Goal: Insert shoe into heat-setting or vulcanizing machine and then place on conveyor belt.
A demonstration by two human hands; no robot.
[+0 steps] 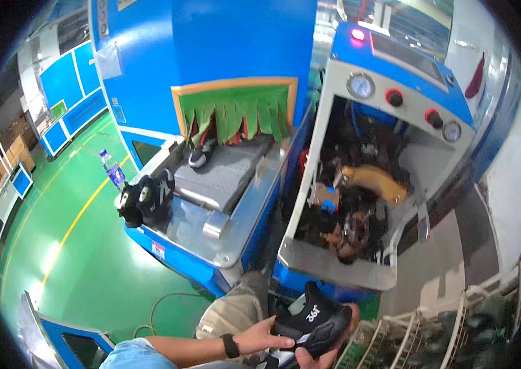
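A black sneaker [317, 321] with white lettering on its side is held low in front of me. My left hand [262, 337], with a black band at its wrist, grips it from the left, thumb lying along the lower side. From the right and below, my right hand [329, 357] wraps round the same shoe, partly hidden behind it. Another black-and-white shape at the lower edge is too covered to make out. To the left, a pair of black shoes [148, 200] stands on the metal corner of a blue machine [236, 49].
A shoe [201, 155] lies on the grey conveyor belt [217, 184] before a green strip curtain [236, 111]. A bottle [113, 169] stands behind the pair. Right of it is a machine with gauges [361, 85] and an open bay. A wire rack [408, 335] borders the lower right.
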